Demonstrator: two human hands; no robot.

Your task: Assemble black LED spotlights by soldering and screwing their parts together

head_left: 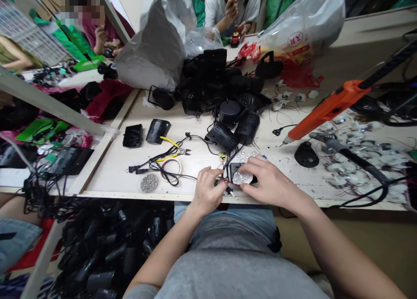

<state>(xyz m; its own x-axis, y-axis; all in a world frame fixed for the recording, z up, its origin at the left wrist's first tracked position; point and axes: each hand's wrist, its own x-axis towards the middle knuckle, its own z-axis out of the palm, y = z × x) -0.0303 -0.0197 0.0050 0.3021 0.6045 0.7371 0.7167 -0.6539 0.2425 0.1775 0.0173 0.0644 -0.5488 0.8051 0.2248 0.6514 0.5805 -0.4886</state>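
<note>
Close to the table's front edge, my left hand (208,190) is closed in a pinch. Thin red and dark wires run by its fingertips, with a bit of green beside them; what exactly it grips is too small to tell. My right hand (272,179) has thumb and fingers closed round a clear, faceted plastic piece (243,178). Under that piece lies a black plastic housing (233,169), partly covered by the hand. Black cables run up from here to two black cylindrical housings (223,136). Small clear domed pieces (243,155) lie just beyond my right fingers.
Yellow-handled cutters (169,148), a plugged cord (138,170), a tape roll (176,165) and a dish of small metal parts (149,183) lie left. Black housings pile up behind (215,80). An orange electric screwdriver (325,110) hangs right, above white motor-like parts (352,160). Other people sit across.
</note>
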